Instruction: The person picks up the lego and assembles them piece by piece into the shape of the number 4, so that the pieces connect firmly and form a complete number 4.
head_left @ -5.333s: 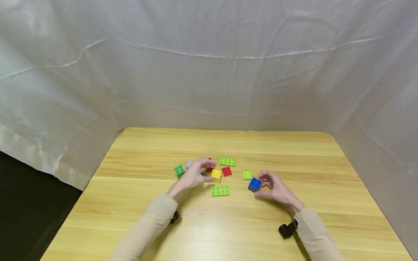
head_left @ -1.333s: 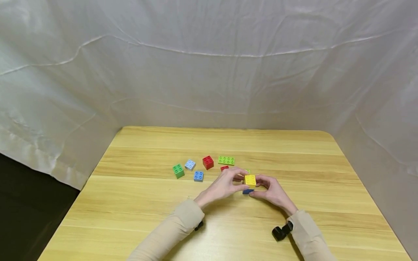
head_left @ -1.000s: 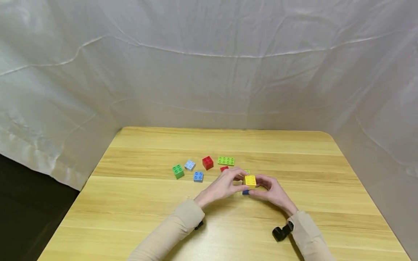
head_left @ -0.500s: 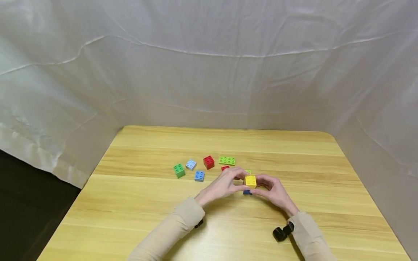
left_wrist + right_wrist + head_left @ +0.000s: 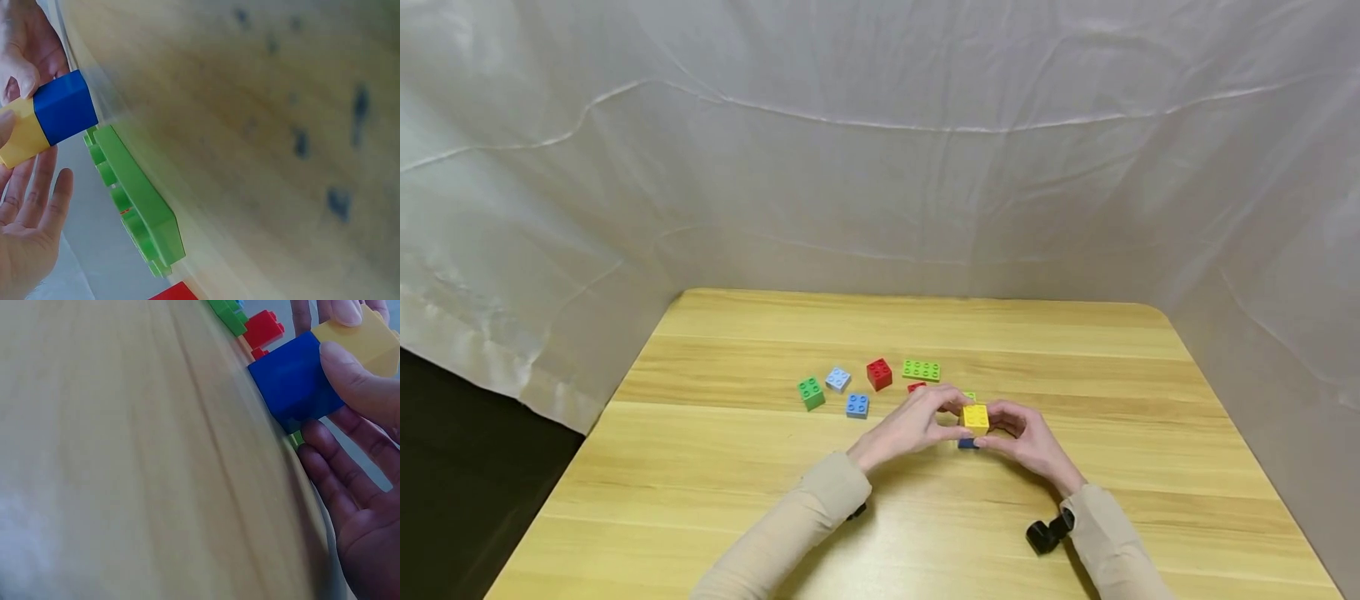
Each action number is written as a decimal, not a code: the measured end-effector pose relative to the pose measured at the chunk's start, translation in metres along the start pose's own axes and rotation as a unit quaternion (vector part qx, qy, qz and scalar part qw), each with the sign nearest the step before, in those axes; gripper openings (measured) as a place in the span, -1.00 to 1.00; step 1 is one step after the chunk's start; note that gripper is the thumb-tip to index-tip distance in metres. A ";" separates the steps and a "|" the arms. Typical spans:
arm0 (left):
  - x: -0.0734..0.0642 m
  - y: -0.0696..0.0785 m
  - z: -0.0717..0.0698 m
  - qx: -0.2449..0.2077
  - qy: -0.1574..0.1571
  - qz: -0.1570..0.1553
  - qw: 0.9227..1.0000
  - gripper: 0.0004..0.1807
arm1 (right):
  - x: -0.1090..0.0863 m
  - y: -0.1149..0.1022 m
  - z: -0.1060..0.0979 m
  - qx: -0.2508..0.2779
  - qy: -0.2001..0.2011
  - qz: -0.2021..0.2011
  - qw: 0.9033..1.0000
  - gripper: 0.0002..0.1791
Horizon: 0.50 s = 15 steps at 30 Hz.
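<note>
In the head view a yellow toy building brick (image 5: 975,419) stands on top of a dark blue brick (image 5: 967,443). My left hand (image 5: 912,429) pinches the yellow brick between thumb and fingers. From the other side my right hand (image 5: 1032,440) holds the blue brick, its thumb near the seam. Both wrist views show the yellow brick (image 5: 22,130) and blue brick (image 5: 292,381) meeting face to face, with no gap visible. A lime green studded plate (image 5: 140,194) lies beside my left hand in the left wrist view; that hand mostly hides it from the head camera.
Left of the hands lie a green brick (image 5: 810,393), a light blue brick (image 5: 838,379), a mid-blue brick (image 5: 857,406) and a red brick (image 5: 878,374). Behind them sit a long lime plate (image 5: 921,370), a partly covered red piece (image 5: 916,387) and a small lime plate (image 5: 970,396).
Since the oldest frame, my left hand has carried the yellow brick right, onto the blue one, and my right hand has shifted slightly left. During the last second both hands stay nearly still.
</note>
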<state>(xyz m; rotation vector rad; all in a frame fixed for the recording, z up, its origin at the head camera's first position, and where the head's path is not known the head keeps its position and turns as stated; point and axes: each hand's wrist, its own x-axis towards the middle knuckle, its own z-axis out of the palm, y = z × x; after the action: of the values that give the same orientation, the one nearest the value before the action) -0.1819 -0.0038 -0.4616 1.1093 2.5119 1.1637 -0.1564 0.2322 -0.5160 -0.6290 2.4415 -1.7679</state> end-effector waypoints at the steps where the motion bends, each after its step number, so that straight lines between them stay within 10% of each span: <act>1: 0.000 0.000 0.000 -0.002 -0.001 0.000 1.000 -0.60 | 0.000 0.000 0.000 0.000 -0.001 0.001 1.000 -0.63; 15: 0.000 -0.004 0.000 -0.027 -0.002 -0.012 1.000 -0.62 | 0.001 0.000 -0.001 0.015 -0.010 -0.001 1.000 -0.64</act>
<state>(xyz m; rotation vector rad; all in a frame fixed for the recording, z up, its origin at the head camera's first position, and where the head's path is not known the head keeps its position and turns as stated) -0.1844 -0.0055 -0.4646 1.0640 2.4679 1.2138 -0.1573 0.2327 -0.5155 -0.6427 2.3971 -1.7874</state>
